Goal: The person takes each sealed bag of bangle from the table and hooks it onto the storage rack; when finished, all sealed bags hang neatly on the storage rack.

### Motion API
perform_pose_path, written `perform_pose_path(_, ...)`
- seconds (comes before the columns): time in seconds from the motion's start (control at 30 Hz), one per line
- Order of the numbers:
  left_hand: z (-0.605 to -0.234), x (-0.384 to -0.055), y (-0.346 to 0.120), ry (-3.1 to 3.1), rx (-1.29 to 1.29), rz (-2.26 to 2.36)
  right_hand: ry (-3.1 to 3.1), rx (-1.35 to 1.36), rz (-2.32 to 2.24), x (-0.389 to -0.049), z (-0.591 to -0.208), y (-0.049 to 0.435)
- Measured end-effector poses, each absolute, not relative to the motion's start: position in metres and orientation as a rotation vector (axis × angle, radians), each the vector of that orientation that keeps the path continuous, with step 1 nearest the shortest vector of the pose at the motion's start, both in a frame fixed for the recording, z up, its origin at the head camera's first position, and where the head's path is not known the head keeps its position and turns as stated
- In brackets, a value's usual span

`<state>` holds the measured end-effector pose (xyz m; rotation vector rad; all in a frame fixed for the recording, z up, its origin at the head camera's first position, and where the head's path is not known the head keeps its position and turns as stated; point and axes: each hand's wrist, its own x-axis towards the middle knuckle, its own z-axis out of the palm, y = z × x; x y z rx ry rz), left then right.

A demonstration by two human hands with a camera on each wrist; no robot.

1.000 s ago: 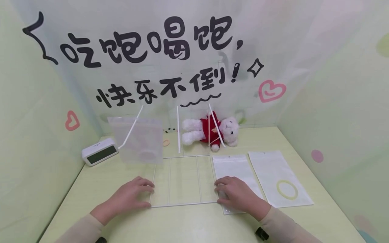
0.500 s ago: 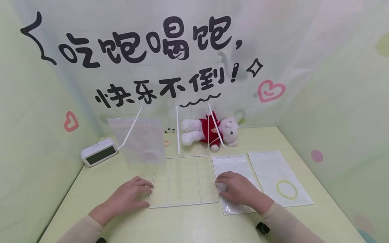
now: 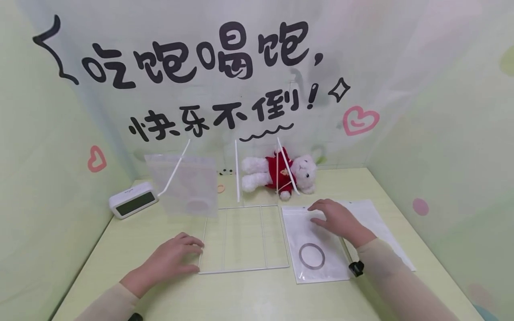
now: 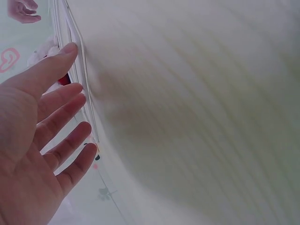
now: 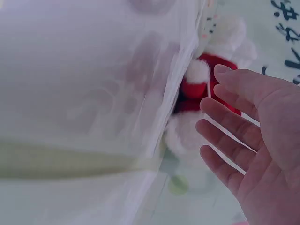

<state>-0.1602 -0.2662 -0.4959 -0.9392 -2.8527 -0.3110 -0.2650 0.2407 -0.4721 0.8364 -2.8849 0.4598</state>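
A white wire rack [image 3: 244, 269] lies on the table, with several white prongs rising at its back. A translucent bag [image 3: 188, 187] hangs at its left prong. My left hand [image 3: 170, 258] rests beside the rack's left edge, fingers relaxed; contact with the wire is unclear. My right hand [image 3: 337, 220] hovers over the upper right of a flat white zip bag [image 3: 293, 232], its fingers loosely bent and holding nothing. A greyish ring [image 3: 312, 256] shows on that bag. The second white bag [image 3: 367, 214] lies partly hidden under my right arm.
A white digital clock [image 3: 133, 200] stands at the back left. Behind the prongs lies a white plush bear [image 3: 303, 174] in a red top. A small orange ring [image 3: 221, 188] sits near the back wall. Fabric walls enclose the table on its left, back and right.
My right hand has left the rack's right side and moved right and back over the bags, uncovering the greyish ring. The yellow ring is now hidden by my arm. My left hand stays put.
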Motion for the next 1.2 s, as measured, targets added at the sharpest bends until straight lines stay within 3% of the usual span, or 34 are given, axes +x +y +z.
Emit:
perform_pose_path(0.47,-0.5,-0.161,-0.266,-2.897,-0.916,-0.329,-2.925,0.874,0.446,-0.307,-0.48,0.273)
perform_pose_path(1.2,-0.494,-0.16,-0.265,-2.921,-0.887,-0.339,-3.026,0.891,0.518,-0.34,-0.493,0.287)
